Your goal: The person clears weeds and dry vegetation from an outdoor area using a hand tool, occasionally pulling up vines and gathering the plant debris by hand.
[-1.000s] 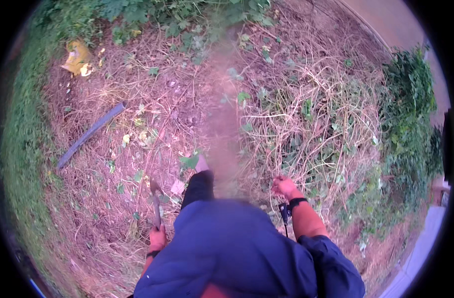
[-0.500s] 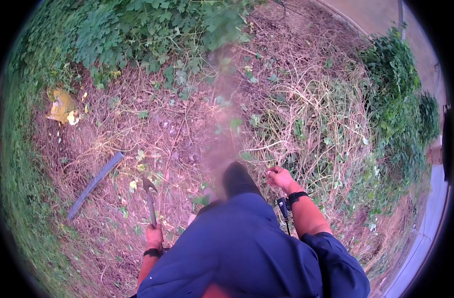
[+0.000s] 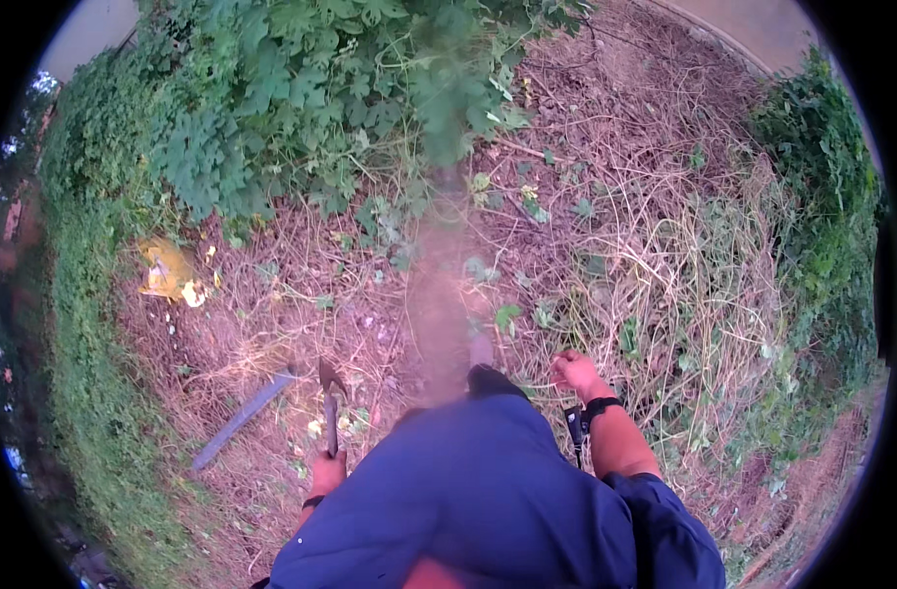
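On the left, my left hand point(image 3: 328, 473) is wrapped round the shaft of a short tool with a pointed, hooked metal head point(image 3: 331, 378). Its head points forward over the dry ground. To the right of my body, my right hand point(image 3: 573, 372) hangs above cut vines point(image 3: 655, 285), its fingers curled in, and I see nothing in them. A black strap circles that wrist, with a small black device point(image 3: 575, 424) beside it. One of my feet point(image 3: 482, 351) shows ahead, beyond my blue clothing point(image 3: 448, 481).
A grey curved strip point(image 3: 240, 420) lies to the left of the tool. Yellow crumpled material point(image 3: 166, 268) sits farther off at the left. Dense leafy vines point(image 3: 301, 88) grow ahead, and more foliage point(image 3: 831, 187) stands at the right. Dry tangled stems point(image 3: 664, 108) cover the ground.
The view has shifted, so the plants, strip and yellow material appear lower and farther right. My forward foot shows differently. The tool stays in my left hand; my right hand remains curled.
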{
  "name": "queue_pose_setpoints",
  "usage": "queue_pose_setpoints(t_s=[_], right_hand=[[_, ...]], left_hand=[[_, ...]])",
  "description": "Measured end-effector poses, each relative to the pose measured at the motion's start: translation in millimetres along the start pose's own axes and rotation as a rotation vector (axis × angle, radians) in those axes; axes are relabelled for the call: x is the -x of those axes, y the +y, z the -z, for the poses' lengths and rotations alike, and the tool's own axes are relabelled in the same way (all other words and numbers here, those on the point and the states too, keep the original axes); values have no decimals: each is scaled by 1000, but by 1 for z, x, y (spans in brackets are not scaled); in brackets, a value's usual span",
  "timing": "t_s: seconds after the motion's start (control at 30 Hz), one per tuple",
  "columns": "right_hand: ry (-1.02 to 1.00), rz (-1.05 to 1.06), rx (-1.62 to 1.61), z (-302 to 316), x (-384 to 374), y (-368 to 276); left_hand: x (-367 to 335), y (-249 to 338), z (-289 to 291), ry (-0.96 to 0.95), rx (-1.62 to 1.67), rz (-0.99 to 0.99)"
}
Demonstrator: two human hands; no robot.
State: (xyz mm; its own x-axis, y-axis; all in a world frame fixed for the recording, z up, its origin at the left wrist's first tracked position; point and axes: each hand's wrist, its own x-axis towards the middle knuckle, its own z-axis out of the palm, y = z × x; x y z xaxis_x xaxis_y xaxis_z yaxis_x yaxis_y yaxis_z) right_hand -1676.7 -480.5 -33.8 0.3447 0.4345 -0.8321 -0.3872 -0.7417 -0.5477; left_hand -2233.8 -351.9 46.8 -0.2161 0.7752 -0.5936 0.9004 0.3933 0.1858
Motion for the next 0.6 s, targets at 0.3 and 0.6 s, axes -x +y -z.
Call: queue_pose_setpoints(t_s=[0.3,0.6], right_hand=[[137,48,-182,62,-24,-100],[453,-166,-622,83,-21,-60]], left_hand=[[-74,241,62,-84,-30,-175],[-205,400,46,-262,-283,-369]])
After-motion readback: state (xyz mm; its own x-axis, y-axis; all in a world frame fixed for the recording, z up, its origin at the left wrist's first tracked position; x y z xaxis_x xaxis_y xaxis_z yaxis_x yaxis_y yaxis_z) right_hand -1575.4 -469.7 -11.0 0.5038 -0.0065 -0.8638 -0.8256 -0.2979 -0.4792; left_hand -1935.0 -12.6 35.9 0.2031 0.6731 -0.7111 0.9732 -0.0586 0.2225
